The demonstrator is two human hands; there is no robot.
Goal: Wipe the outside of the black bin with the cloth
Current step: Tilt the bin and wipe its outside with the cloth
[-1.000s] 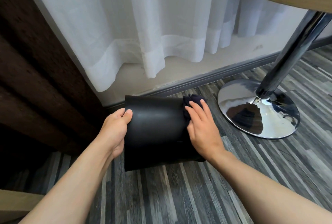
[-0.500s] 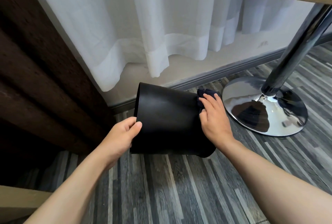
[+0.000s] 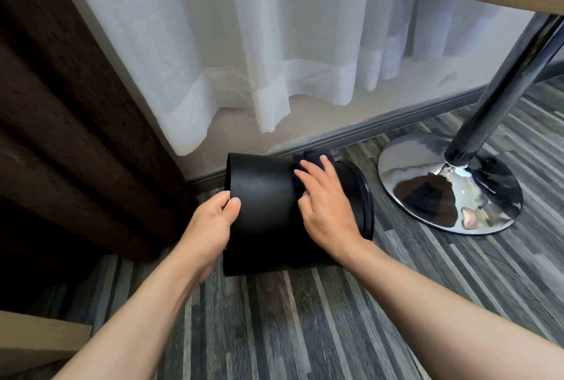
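- So the smooth round black plastic bin point(image 3: 268, 211) is on its side in the middle of the frame, over the grey striped wood-look floor point(image 3: 305, 318). Can't tell if it's actually resting on the floor or I'm holding it just off it.
- Long axis runs pretty much left-right across the picture. The flat closed bottom points to the left, and the rimmed open mouth points right, toward the shiny chrome table base point(image 3: 448, 184).
- My left hand point(image 3: 210, 227) has the bottom edge: thumb on the side wall, the other fingers curled round behind the base, so it's clamped on.
- My right hand point(image 3: 326, 202) is flat on the upper side near the mouth end, fingers spread and pressing the bunched dark navy cloth point(image 3: 308, 160) against the wall. The cloth pokes out past my fingertips toward the top of the frame.
- Bare black wall lies left of the cloth, so I'd guess the next stroke goes leftward along the axis. Right hand's the one doing it.
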